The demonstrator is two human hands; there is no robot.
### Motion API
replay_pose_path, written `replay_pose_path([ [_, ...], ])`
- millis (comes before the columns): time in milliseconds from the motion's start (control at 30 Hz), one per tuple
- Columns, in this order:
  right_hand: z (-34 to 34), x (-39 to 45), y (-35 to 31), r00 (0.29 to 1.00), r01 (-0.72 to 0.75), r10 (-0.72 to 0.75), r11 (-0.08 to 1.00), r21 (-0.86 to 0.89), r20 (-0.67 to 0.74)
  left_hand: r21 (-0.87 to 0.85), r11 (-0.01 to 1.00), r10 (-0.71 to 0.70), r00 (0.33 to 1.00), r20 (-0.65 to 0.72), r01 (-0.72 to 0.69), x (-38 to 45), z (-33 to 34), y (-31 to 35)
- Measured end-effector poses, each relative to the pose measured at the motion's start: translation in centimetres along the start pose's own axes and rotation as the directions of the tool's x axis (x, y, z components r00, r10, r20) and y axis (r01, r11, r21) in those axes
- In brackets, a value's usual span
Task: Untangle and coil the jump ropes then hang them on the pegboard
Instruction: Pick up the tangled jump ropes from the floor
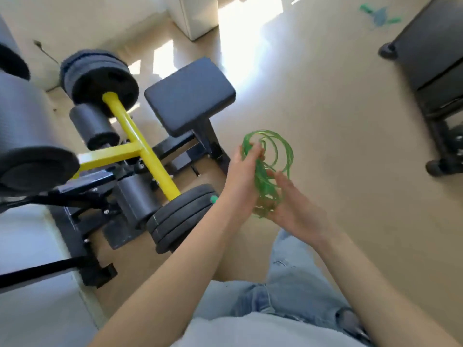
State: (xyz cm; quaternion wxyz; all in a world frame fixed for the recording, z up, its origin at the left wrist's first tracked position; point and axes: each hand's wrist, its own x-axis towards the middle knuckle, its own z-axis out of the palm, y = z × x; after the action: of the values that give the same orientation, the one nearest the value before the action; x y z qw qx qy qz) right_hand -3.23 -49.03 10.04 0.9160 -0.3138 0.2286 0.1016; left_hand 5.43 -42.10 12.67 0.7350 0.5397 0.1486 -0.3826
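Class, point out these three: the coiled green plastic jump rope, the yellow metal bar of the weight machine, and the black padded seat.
Coiled green plastic jump rope (281, 149), head view, on its upper loops.
Yellow metal bar (147, 156), head view, mid-length.
Black padded seat (190, 95), head view, centre of cushion.

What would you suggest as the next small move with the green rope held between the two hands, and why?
Probably tidy the loops first: the green jump rope is coiled unevenly, gripped at the top by the left hand, while the right hand lies open beneath it. No pegboard is in view.

Home gym: weight bench, plate-loaded bar.
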Motion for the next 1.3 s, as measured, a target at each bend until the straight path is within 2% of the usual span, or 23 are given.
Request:
replay_pose_path([
  [67,-3.4,-0.1,-5.7,0.981,0.011,-0.058,0.97,-0.241,-0.187,0.046,0.998,-0.049,0.996,0.071,0.046,3.2,5.7,-0.1],
  [133,-7.2,-0.8,-12.0,0.932,-0.014,-0.149,0.897,-0.442,-0.332,0.256,0.967,-0.028,0.989,0.147,-0.01,6.7,10.7,0.1],
  [233,-12.1,-1.6,-20.6,0.856,-0.015,-0.243,0.87,-0.493,-0.456,0.629,0.767,-0.007,0.98,0.2,-0.123,11.1,16.9,0.5],
  [300,-14.5,-0.8,-24.9,0.81,-0.005,-0.289,0.867,-0.499,-0.511,0.739,0.652,-0.019,0.97,0.243,-0.172,14.2,19.6,0.7],
  [367,-16.0,1.2,-28.1,0.798,-0.051,-0.307,0.823,-0.565,-0.519,0.822,0.511,0.003,0.956,0.292,-0.253,17.0,21.2,1.2],
  [433,-17.2,3.9,-31.0,0.798,-0.111,-0.358,0.704,-0.702,-0.485,0.864,0.428,0.005,0.957,0.291,-0.265,19.9,22.1,2.4],
  [500,-18.5,6.9,-34.2,0.813,-0.134,-0.409,0.563,-0.815,-0.416,0.866,0.446,0.023,0.97,0.243,-0.227,23.2,22.9,3.7],
  [600,-21.4,11.6,-40.1,0.811,-0.169,-0.446,0.439,-0.882,-0.378,0.791,0.589,-0.002,0.978,0.207,-0.166,29.2,24.6,6.3],
  [633,-22.7,13.1,-42.5,0.795,-0.194,-0.462,0.421,-0.886,-0.394,0.792,0.588,-0.029,0.975,0.222,-0.163,31.5,25.5,7.5],
  [700,-25.4,15.7,-47.5,0.739,-0.286,-0.49,0.392,-0.874,-0.462,0.851,0.499,-0.06,0.972,0.226,-0.167,36.3,27.9,10.0],
  [767,-27.9,17.7,-52.5,0.682,-0.358,-0.494,0.418,-0.835,-0.54,0.893,0.423,-0.03,0.982,0.185,-0.155,41.0,31.3,12.8],
  [833,-29.9,19.3,-57.0,0.628,-0.382,-0.481,0.493,-0.782,-0.611,0.904,0.399,-0.027,0.984,0.176,-0.151,45.4,35.8,15.8],
  [1033,-36.1,25.0,-69.2,0.485,-0.331,-0.517,0.638,-0.695,-0.705,0.893,0.274,-0.039,0.924,0.38,-0.356,58.5,51.2,23.6],
  [1133,-40.1,29.3,-75.6,0.429,-0.324,-0.527,0.668,-0.67,-0.733,0.889,0.219,-0.044,0.906,0.422,-0.403,65.6,57.9,25.6],
  [1200,-42.7,32.9,-80.6,0.428,-0.268,-0.523,0.705,-0.657,-0.737,0.895,0.198,-0.047,0.908,0.417,-0.401,70.7,61.9,26.6],
  [1300,-45.3,39.1,-89.0,0.526,-0.22,-0.474,0.726,-0.651,-0.706,0.923,0.166,-0.064,0.93,0.362,-0.348,77.8,67.7,28.8],
])
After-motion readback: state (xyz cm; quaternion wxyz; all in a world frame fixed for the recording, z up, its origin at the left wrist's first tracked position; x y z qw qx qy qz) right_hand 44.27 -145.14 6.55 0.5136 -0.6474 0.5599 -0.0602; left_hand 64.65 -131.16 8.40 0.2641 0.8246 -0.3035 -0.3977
